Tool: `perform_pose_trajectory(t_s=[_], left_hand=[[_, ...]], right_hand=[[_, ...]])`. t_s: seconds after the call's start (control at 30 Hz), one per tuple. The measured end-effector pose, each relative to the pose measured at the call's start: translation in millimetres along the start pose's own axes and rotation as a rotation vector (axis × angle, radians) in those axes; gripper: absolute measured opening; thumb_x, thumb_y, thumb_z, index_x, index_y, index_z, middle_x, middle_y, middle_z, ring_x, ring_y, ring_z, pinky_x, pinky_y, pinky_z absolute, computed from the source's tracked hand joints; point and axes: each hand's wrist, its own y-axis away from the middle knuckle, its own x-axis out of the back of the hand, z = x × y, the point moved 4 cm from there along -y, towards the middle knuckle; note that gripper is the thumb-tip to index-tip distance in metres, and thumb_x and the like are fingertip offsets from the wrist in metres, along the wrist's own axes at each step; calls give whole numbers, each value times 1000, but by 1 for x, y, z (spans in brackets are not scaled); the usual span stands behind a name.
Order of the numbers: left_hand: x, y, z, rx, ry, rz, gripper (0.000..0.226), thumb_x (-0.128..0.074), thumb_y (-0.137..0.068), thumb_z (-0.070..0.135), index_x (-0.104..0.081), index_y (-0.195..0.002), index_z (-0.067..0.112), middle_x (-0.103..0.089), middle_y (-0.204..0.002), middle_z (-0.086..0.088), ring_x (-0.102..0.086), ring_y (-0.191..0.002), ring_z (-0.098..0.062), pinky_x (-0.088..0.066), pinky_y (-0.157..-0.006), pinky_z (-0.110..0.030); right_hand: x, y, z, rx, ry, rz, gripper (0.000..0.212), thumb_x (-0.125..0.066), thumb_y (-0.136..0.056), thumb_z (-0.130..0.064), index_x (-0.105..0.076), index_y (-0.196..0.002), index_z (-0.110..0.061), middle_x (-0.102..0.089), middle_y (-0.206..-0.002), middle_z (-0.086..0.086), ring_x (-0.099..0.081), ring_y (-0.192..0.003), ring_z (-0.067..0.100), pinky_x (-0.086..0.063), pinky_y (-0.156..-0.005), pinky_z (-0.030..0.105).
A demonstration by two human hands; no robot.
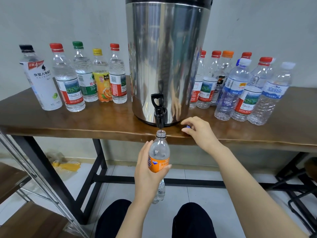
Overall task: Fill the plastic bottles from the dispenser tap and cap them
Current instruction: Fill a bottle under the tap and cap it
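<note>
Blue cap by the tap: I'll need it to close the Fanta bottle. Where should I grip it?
Pinch the blue cap across its round side wall, thumb against forefinger, coming from above on the right as the right hand does; it is short and sits low on the table.

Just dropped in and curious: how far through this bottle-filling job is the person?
Looks done: the five capped bottles left of the dispenser seem full. In hand: the left hand holds an open Fanta bottle under the tap, no stream visible; the right hand pinches a dark cap on the table edge. Left: the right-side bottles, capped, look empty.
</note>
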Motion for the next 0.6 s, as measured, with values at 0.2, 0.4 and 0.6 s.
perform_pose_trajectory(t_s=[0.2,0.4,0.6], left_hand=[[18,0,29,-27,66,5,87,-89,-68,15,-46,-138,45,-56,-132,22,-57,-120,-6,-57,-92,-37],[47,-10,64,-63,63,17,93,-92,-64,16,-43,-133,53,-59,-127,22,-63,-111,-8,-59,-87,-34],[79,-9,76,-86,12,27,84,-91,-65,14,-47,-127,51,-59,-121,29,-64,-105,-3,-59,-86,-36]], right_hand=[[52,14,-66,161,-481,159,24,-67,-90,-8,-69,-103,-27,-70,-104,-12,-64,-91,7,-47,-89,18],[79,25,-145,400,-414,-91,27,-68,-89,-9,-70,-109,-27,-70,-108,-12,-63,-98,4,-48,-88,16],[47,14,-184,513,-182,-342,30,-70,-86,-6,-69,-105,-29,-64,-106,-18,-59,-108,0,-50,-96,24]])
